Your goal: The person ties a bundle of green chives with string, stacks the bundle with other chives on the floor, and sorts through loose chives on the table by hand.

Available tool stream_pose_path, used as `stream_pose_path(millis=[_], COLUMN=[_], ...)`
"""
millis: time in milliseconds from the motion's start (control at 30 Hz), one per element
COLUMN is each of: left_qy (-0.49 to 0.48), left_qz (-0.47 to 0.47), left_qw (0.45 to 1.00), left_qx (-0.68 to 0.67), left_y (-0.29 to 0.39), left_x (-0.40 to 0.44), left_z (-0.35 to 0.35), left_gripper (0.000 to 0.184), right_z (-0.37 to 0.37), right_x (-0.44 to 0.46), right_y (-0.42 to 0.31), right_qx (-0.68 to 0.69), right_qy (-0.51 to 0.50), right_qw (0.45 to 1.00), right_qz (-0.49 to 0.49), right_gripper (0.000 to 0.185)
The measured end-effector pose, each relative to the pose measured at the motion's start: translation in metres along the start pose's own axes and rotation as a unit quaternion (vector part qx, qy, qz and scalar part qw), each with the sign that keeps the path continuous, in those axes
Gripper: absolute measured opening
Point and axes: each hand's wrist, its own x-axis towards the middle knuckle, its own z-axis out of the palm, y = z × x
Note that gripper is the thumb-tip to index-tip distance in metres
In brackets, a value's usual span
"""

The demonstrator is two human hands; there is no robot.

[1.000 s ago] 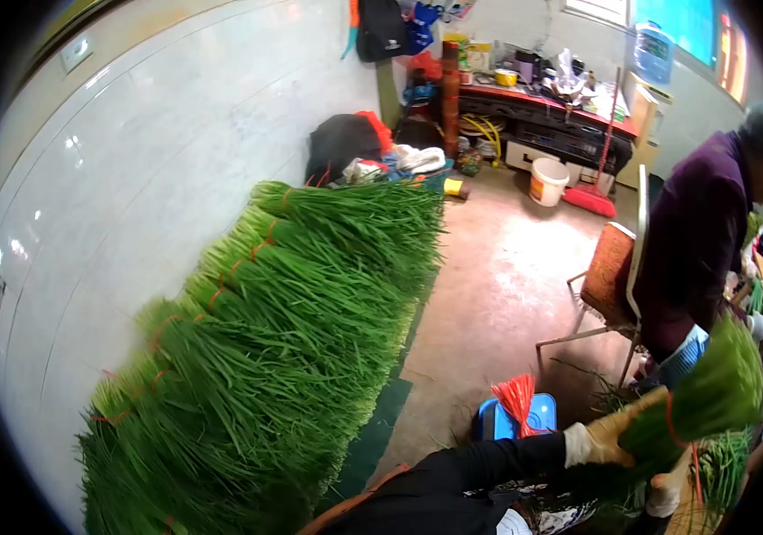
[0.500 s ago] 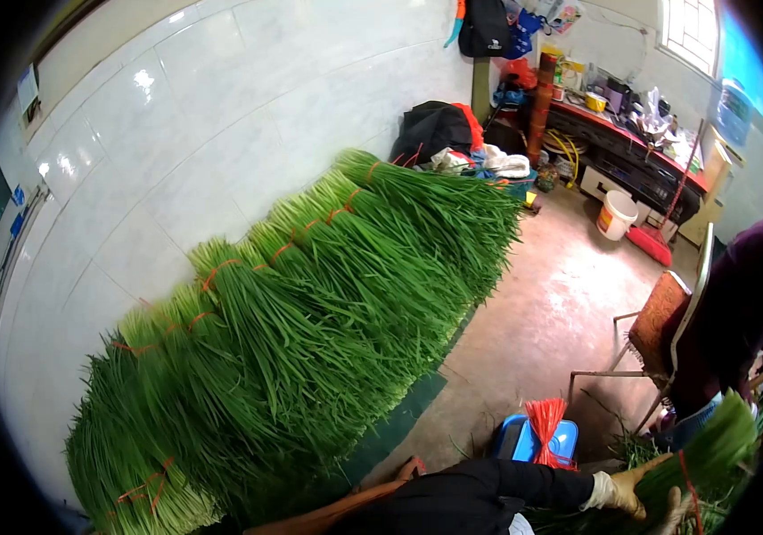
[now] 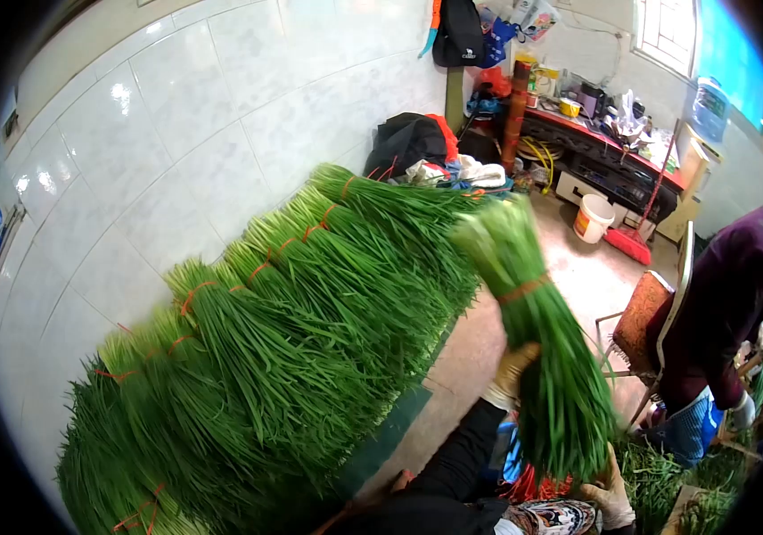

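Note:
A bundle of garlic chives (image 3: 560, 383), tied with a red band near its pale stem end, is lifted in front of me, stems up and tilted left. My left hand (image 3: 513, 370), in a pale glove, is closed round its left side below the band; some fingers are hidden behind the leaves. At the drooping leaf tips is my gloved right hand (image 3: 609, 501), its visible fingers apart; whether it touches the leaves I cannot tell. To the left, a long pile of tied chive bundles (image 3: 283, 330) lies along the tiled wall.
On the right a person in a purple top (image 3: 729, 299) bends forward by a chair (image 3: 647, 308). Loose greens (image 3: 653, 477) lie at lower right. Red ties (image 3: 533, 486) are below the bundle. Farther back are a white bucket (image 3: 593, 218), a red broom (image 3: 628, 242) and a cluttered table (image 3: 595, 134).
The bundle has come up from the lower right and swung left over the floor, held in my left hand. My right hand has moved left. The view has turned slightly right.

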Motion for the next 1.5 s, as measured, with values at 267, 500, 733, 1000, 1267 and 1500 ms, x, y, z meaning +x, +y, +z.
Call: stream_pose_path(millis=[267,500,733,1000,1267,1500], left_qy=[0.271,0.57,0.448,0.283,-0.302,-0.587], left_qz=[0.2,0.153,0.134,0.103,-0.369,-0.219], left_qw=[0.921,0.659,0.703,0.78,0.571,0.385], left_qx=[0.196,0.466,0.536,0.548,0.668,0.677], left_y=[0.262,0.317,0.241,0.196,0.001,-0.176], left_x=[0.072,0.096,0.054,0.08,0.055,-0.015], left_z=[-0.06,-0.142,-0.2,-0.198,-0.086,0.001], left_gripper=[0.08,0.098,0.057,0.032,0.032,0.032], right_z=[-0.054,-0.08,-0.067,-0.085,-0.095,-0.093], right_x=[-0.033,-0.024,-0.05,-0.109,-0.191,-0.275], right_y=[0.01,0.038,0.041,0.07,0.112,0.121], right_qx=[-0.009,-0.097,-0.018,0.05,0.025,-0.029], right_qy=[0.119,0.153,0.102,0.217,0.348,0.487], right_qw=[0.993,0.982,0.994,0.975,0.934,0.866], right_qz=[0.021,-0.045,0.018,-0.002,-0.074,-0.113], right_gripper=[0.069,0.071,0.055,0.044,0.039,0.025])
